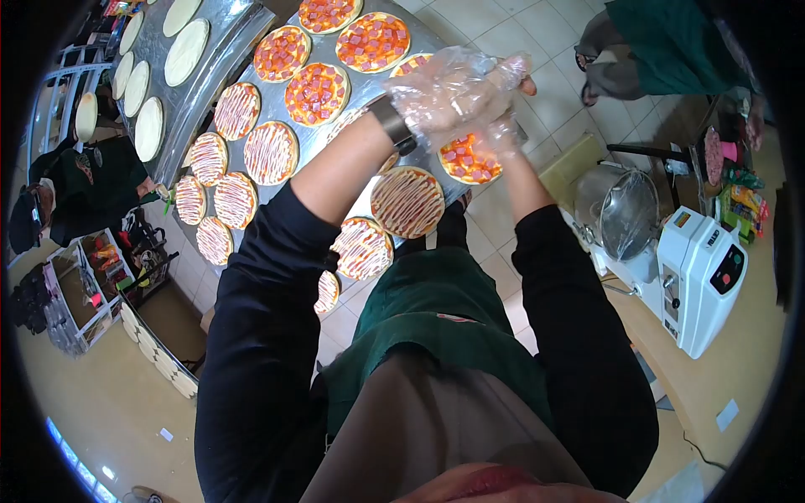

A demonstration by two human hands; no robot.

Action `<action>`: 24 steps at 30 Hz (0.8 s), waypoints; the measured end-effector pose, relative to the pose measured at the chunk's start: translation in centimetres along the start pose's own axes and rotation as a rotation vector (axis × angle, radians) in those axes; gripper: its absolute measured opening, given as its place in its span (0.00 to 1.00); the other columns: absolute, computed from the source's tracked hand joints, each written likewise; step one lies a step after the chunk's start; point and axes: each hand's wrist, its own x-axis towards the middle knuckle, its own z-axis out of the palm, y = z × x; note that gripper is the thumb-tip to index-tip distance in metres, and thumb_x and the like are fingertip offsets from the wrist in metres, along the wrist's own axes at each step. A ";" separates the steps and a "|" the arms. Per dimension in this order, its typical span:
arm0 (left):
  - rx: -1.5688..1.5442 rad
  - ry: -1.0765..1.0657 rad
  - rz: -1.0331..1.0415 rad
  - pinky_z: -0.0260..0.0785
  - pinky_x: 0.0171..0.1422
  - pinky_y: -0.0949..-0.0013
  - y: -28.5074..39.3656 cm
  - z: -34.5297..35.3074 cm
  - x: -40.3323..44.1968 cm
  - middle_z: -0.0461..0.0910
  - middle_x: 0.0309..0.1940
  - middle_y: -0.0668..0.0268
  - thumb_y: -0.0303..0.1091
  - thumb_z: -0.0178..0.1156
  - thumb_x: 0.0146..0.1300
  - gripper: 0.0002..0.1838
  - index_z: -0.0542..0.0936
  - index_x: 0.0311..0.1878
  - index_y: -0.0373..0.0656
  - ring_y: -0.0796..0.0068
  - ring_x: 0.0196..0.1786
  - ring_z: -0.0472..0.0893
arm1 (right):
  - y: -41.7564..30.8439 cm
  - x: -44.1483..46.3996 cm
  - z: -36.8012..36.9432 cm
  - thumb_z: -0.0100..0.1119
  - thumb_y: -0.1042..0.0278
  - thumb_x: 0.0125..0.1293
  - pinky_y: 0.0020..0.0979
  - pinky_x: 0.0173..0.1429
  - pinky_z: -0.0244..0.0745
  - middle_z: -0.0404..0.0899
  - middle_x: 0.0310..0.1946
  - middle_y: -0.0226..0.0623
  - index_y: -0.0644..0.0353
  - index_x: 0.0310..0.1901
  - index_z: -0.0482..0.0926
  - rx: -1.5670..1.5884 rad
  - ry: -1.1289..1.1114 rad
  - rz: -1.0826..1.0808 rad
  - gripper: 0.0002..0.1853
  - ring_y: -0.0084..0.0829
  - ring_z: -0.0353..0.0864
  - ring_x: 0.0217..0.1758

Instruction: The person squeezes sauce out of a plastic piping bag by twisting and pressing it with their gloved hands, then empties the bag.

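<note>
My left hand point(457, 94), in a crinkled clear plastic glove, reaches over the right side of the table with its fingers stretched out. A dark band circles that wrist. My right hand point(501, 137), also in clear plastic, meets it from below; its fingers are largely hidden behind the left hand. Just under them lies a pizza with ham cubes and red sauce point(468, 164). Nearer my body sits a pizza striped with sauce point(407, 202), and another striped pizza point(362, 249) is beside it. I make out no object between the hands.
The metal table point(428, 32) carries several ham-cube pizzas point(373, 42) and striped pizzas point(271, 153). Plain dough rounds point(187, 52) lie on another metal surface at left. A mixer point(703, 281) with a steel bowl point(616, 210) stands right. Co-workers point(92, 189) are at left and upper right.
</note>
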 end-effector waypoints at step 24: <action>0.152 -0.021 0.252 0.65 0.55 0.58 0.2 0.8 -0.3 0.78 0.44 0.47 0.50 0.35 0.72 0.27 0.80 0.48 0.40 0.46 0.46 0.75 | 1.0 -0.5 -3.0 0.60 0.62 0.55 0.39 0.71 0.52 0.60 0.63 0.48 0.61 0.64 0.61 -0.267 0.067 -0.055 0.34 0.45 0.55 0.69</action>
